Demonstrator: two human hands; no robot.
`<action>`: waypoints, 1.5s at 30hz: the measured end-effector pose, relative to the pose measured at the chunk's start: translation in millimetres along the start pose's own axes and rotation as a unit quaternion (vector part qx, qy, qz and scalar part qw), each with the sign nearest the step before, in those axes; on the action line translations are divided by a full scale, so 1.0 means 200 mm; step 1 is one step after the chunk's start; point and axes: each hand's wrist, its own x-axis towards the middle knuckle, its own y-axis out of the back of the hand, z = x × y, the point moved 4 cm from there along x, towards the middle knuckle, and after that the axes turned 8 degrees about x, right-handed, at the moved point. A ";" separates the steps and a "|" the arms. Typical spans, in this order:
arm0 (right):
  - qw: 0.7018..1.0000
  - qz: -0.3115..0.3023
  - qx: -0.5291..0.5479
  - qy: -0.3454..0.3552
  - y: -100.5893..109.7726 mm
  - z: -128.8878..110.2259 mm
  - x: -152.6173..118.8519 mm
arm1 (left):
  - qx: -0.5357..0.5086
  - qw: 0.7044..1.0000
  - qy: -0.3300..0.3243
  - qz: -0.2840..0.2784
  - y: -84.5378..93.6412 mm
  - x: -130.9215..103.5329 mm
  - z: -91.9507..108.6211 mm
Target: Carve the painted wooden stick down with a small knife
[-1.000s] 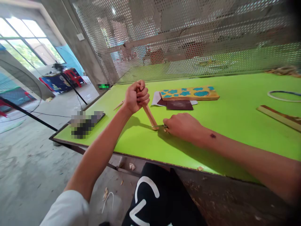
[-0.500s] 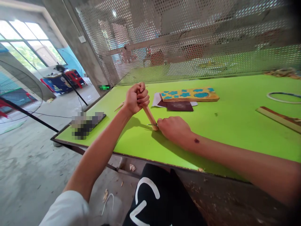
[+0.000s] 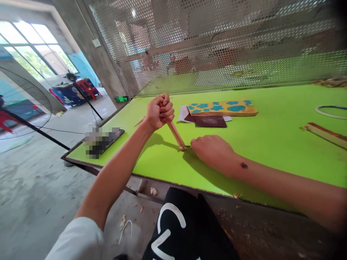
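Note:
My left hand [image 3: 161, 111] is closed in a fist round the upper end of a wooden stick [image 3: 176, 133]. The stick slants down to the right, its lower end at the green tabletop [image 3: 151, 162]. My right hand [image 3: 211, 151] is closed on a knife [image 3: 187, 147]; the handle is hidden in the fist. The thin metal blade points left and lies against the stick's lower end. Behind my hands a yellow board with blue patches [image 3: 222, 108] rests on dark red sheets, likely sandpaper [image 3: 210, 122], and a white sheet [image 3: 183, 115].
A perforated metal screen [image 3: 189, 54] stands along the table's back edge. To the right lie a wooden strip [image 3: 325, 135] and a pale ring [image 3: 330, 112]. A dark, partly blurred object [image 3: 104, 142] sits near the left corner. Wood shavings [image 3: 153, 191] are below the front edge.
My right hand and the knife have moved to the right, so less blade shows past the stick's left side. My left hand still grips the stick. The view has shifted slightly.

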 end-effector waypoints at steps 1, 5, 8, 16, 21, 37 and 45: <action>1.000 -0.004 -0.003 -0.002 0.00 0.00 -0.01 | -0.001 1.000 0.000 -0.002 0.00 0.00 0.00; 1.000 -0.024 -0.004 -0.009 0.01 0.00 -0.04 | -0.001 1.000 0.000 -0.014 -0.01 0.00 0.00; 1.000 -0.025 -0.012 -0.007 0.02 0.00 -0.04 | -0.002 1.000 0.000 -0.022 -0.02 -0.01 0.00; 0.999 -0.025 -0.039 -0.006 0.02 0.00 -0.02 | -0.023 1.000 0.008 -0.017 -0.03 0.00 -0.02; 1.000 0.001 -0.011 -0.022 0.01 -0.03 0.01 | -0.027 0.999 -0.003 -0.026 -0.03 0.01 -0.02; 0.998 -0.032 -0.027 -0.037 -0.02 0.11 -0.08 | -0.019 1.000 0.000 0.007 -0.02 -0.01 -0.01; 0.998 0.045 -0.025 0.024 -0.06 0.08 0.04 | -0.016 1.000 -0.019 -0.010 -0.02 0.01 -0.02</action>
